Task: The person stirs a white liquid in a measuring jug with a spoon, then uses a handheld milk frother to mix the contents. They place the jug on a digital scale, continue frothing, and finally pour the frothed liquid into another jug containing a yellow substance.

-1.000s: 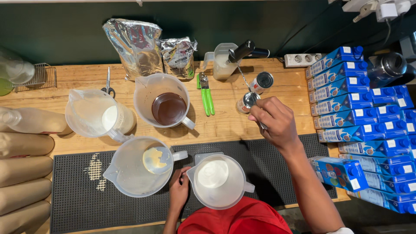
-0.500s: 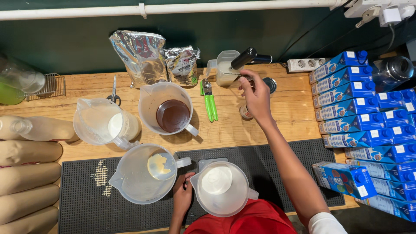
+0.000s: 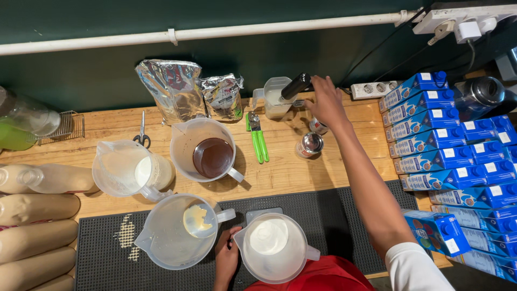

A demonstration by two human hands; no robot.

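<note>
Head view: our right hand (image 3: pixel 325 102) has moved up from the two small tins (image 3: pixel 311 144) to the back of the bench, fingers spread loose, touching or just short of the black-handled tool (image 3: pixel 295 86) sticking out of a small clear jug (image 3: pixel 274 97); grasp not closed, so the tins look left alone for now. Our left hand (image 3: pixel 226 261) stays low, fingers on the side of the white-filled pitcher (image 3: pixel 273 247) sitting on a dark scale pad (image 3: pixel 264 214). Outward: pitchers of yellow cream (image 3: pixel 180 237), dark liquid (image 3: pixel 207 151), milk (image 3: pixel 126 170); green can opener (image 3: pixel 258 137). Two crumpled silver foil pouches (image 3: pixel 175 89) stand against the wall; blue-and-white cartons (image 3: pixel 447 140) stacked at right.
</note>
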